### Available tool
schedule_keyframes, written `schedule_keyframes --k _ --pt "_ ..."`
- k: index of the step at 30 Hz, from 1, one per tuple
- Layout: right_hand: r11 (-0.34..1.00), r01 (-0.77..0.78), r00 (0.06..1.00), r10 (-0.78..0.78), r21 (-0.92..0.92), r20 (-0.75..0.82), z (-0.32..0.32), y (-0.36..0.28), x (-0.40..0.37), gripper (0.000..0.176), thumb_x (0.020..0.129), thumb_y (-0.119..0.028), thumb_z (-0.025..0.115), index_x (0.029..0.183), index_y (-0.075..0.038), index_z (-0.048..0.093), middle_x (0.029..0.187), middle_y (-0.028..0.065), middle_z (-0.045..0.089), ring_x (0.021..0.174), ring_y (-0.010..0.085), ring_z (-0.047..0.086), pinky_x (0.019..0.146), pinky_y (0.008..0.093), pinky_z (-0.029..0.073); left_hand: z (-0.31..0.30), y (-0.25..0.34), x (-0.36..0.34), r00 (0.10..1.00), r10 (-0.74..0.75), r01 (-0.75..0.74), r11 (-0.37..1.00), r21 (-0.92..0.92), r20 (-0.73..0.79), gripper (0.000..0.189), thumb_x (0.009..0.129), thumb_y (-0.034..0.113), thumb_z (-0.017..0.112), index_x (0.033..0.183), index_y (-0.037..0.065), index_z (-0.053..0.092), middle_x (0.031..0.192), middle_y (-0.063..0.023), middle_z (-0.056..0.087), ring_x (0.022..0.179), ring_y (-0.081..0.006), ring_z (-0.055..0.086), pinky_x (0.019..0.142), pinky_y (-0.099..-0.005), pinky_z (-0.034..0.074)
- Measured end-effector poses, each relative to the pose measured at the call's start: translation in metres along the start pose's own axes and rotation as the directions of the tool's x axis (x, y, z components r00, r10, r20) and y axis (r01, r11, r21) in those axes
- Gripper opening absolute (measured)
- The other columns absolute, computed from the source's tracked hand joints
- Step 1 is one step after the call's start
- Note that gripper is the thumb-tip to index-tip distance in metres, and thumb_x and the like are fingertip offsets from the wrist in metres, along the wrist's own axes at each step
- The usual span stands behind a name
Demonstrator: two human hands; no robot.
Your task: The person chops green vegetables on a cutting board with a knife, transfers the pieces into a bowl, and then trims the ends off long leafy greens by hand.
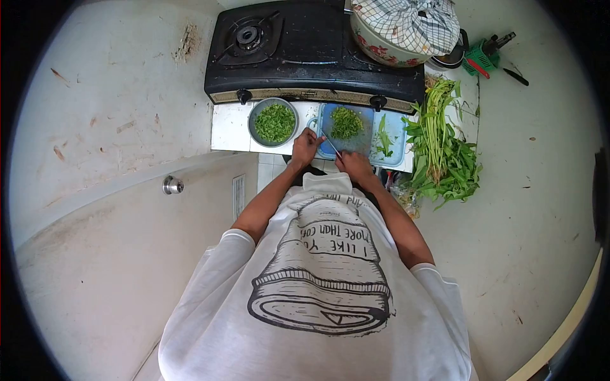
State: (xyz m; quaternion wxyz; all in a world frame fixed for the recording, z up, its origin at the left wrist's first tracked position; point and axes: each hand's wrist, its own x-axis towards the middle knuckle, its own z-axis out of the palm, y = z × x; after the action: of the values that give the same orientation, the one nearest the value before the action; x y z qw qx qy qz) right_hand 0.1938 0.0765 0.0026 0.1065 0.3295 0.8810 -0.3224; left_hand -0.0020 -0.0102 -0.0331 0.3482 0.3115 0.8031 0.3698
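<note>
My right hand (356, 165) is closed round the handle of a knife (332, 145), whose blade slants up and left over the near edge of a blue cutting board (365, 151). Beside the blade's tip is my left hand (306, 147), fingers drawn together at the board's left corner; whatever they pinch is too small to make out. A pile of finely chopped greens (347, 122) lies on the board. Some loose leaves (384, 137) rest on its right part. To the left, a grey bowl (252, 132) holds more chopped greens (274, 123).
A black two-burner stove (311, 38) stands behind the board, carrying a large flowered pot (386, 51) under a checked cloth (406, 22). Long-stemmed leafy greens (445, 146) lie at the counter's right end. Behind them is a green basket (484, 58) with utensils.
</note>
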Motion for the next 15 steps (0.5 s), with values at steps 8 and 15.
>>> schedule_keyframes --k 8,15 --pt "1.0 -0.027 1.0 0.028 -0.012 0.008 0.006 0.002 0.003 0.039 0.097 -0.038 0.057 0.099 0.0 0.067 0.084 0.0283 0.071 0.082 0.0465 0.071 0.077 0.0556 0.056 0.004 -0.013 0.0 0.999 0.052 -0.053 0.996 -0.075 -0.014 0.037 0.087 0.03 0.083 0.09 0.002 0.06 0.074 -0.0091 0.066 0.066 -0.0181 0.064 0.067 -0.0322 0.053" --pt "0.995 -0.096 0.995 0.097 -0.04 0.025 -0.002 -0.002 -0.002 0.041 0.098 -0.04 0.057 0.101 -0.001 0.069 0.089 0.0263 0.072 0.087 0.045 0.072 0.082 0.0551 0.057 0.002 -0.008 0.001 1.0 -0.004 0.004 1.0 -0.028 -0.003 0.038 0.085 0.032 0.084 0.089 0.002 0.061 0.074 -0.0087 0.065 0.068 -0.0199 0.065 0.069 -0.0339 0.053"
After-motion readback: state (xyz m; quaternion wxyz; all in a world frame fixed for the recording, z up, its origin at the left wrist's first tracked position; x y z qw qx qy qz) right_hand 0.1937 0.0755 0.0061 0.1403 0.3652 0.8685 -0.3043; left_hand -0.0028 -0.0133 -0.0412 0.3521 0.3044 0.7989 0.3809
